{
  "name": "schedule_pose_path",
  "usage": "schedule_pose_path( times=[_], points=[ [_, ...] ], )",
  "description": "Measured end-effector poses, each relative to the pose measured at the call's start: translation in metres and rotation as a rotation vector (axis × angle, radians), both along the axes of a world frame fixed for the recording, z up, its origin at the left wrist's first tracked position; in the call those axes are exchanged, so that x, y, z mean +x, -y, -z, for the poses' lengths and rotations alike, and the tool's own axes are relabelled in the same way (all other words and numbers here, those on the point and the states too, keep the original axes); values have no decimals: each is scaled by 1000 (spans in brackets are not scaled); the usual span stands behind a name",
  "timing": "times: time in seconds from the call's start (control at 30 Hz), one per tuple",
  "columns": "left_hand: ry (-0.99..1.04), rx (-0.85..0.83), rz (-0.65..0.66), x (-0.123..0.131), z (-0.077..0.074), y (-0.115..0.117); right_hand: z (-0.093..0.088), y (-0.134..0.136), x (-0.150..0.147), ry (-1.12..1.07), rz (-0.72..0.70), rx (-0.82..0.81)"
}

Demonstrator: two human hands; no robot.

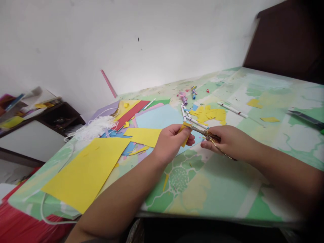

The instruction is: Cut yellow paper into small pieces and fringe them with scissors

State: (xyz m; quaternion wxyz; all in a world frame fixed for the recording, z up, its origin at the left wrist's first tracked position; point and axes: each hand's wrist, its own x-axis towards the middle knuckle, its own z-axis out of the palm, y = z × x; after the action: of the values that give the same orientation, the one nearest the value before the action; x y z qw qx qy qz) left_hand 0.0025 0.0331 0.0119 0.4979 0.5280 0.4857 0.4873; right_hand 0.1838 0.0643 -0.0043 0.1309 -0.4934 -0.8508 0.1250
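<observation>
My left hand [170, 141] pinches a small piece of yellow paper [185, 135] between thumb and fingers. My right hand [229, 141] is closed on a pair of scissors [210, 136] with gold-coloured handles. The blades point left and meet the top edge of the piece; whether they are parted there is hard to make out. Beyond my hands lies a heap of cut yellow paper pieces [211, 115], with white markers [197, 123] beside it. A larger yellow sheet [87, 172] and a light blue sheet [159, 118] lie to the left.
A tangle of white string [95, 127] lies at the table's left, near a red strip [133, 114]. Small rolled paper figures [184, 98] stand toward the back. At the right are another marker [233, 110] and a dark-bladed tool [306, 118]. A shelf [32, 135] adjoins the left side.
</observation>
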Motion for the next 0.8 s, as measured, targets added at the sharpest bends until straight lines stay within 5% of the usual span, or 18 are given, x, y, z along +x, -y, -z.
schedule_pose_path(
  times=[0.8],
  points=[
    [-39, -3, 34, 1, -1, 1, -4, 1, -3, 25, 24, -57]
  ],
)
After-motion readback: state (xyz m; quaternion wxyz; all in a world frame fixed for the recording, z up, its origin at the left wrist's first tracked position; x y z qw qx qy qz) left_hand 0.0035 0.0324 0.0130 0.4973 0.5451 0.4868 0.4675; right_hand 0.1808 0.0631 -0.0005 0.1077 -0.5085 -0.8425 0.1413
